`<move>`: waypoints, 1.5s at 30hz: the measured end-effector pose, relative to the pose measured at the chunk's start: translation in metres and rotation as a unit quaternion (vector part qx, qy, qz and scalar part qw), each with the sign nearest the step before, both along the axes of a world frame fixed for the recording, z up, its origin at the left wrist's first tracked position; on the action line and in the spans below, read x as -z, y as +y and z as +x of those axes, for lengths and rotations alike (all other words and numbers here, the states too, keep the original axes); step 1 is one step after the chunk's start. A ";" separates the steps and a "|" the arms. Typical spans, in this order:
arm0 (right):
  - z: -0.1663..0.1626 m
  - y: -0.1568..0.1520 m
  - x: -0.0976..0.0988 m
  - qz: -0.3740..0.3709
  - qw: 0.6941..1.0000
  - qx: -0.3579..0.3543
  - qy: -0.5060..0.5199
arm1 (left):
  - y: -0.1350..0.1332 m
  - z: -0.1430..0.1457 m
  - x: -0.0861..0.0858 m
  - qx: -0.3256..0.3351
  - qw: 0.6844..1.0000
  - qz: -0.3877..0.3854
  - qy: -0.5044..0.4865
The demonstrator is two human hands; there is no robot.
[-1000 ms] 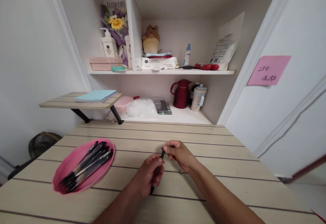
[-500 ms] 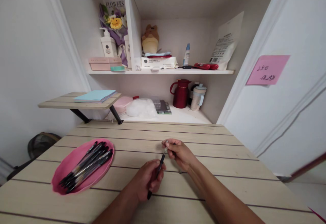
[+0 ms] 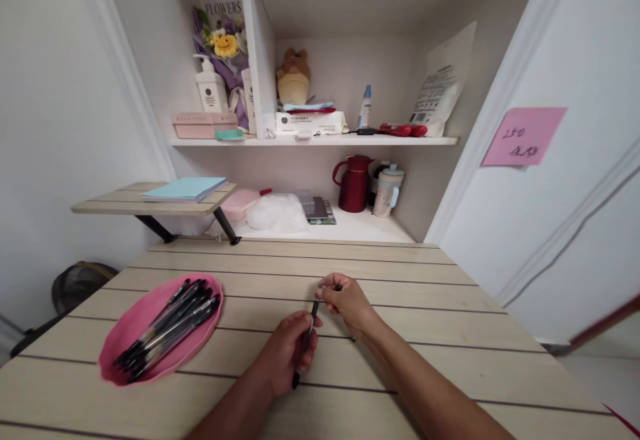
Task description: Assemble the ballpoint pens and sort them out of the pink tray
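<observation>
My left hand (image 3: 287, 350) is closed round the barrel of a black pen (image 3: 303, 347), which points up and away from me over the wooden table (image 3: 450, 320). My right hand (image 3: 345, 303) pinches the pen's upper tip with its fingers closed; what small part it holds there is too small to make out. A tiny dark piece (image 3: 354, 339) lies on the table just beside my right wrist. To the left, a pink oval tray (image 3: 130, 323) carries several black pens (image 3: 170, 327).
A small raised wooden stand (image 3: 125, 205) with a blue notebook (image 3: 185, 189) sits at the table's back left. Behind are shelves with a red jug (image 3: 354, 184), a mug (image 3: 387, 191), bottles and a plush toy. A pink note (image 3: 523, 136) hangs on the right wall.
My right hand drew a little away from the pen's tip, then came back onto it. The left hand kept hold of the barrel and barely moved.
</observation>
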State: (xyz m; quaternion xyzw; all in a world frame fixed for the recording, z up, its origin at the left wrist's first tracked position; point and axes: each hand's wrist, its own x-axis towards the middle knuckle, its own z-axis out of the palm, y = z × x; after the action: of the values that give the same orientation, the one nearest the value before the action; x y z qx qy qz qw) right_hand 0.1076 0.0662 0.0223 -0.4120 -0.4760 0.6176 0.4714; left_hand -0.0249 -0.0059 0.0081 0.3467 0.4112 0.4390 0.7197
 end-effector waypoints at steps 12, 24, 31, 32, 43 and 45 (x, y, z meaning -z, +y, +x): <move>0.073 0.050 0.006 0.024 0.984 0.137 -0.112 | 0.010 0.002 0.007 -0.083 0.973 0.035 0.215; 0.035 0.025 0.026 0.086 0.945 -0.039 -0.314 | 0.013 0.010 0.007 -0.079 0.958 0.058 0.268; 0.027 0.012 0.004 0.042 0.956 -0.105 -0.271 | 0.013 0.012 0.010 -0.059 0.952 0.061 0.293; 0.022 0.008 0.004 0.030 0.959 -0.138 -0.244 | 0.014 0.012 0.011 -0.058 0.955 0.063 0.285; 0.015 0.007 0.011 -0.022 0.981 -0.100 -0.162 | 0.010 -0.004 0.005 -0.036 0.989 -0.005 0.144; 0.015 0.008 0.011 -0.029 0.986 -0.085 -0.143 | 0.009 -0.007 0.004 -0.031 0.992 -0.012 0.125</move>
State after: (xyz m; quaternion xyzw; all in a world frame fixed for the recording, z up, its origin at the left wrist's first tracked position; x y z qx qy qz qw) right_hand 0.1226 0.0737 0.0116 -0.4678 -0.5533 0.6037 0.3324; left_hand -0.0314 0.0035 0.0044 0.3768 0.5136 0.4093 0.6533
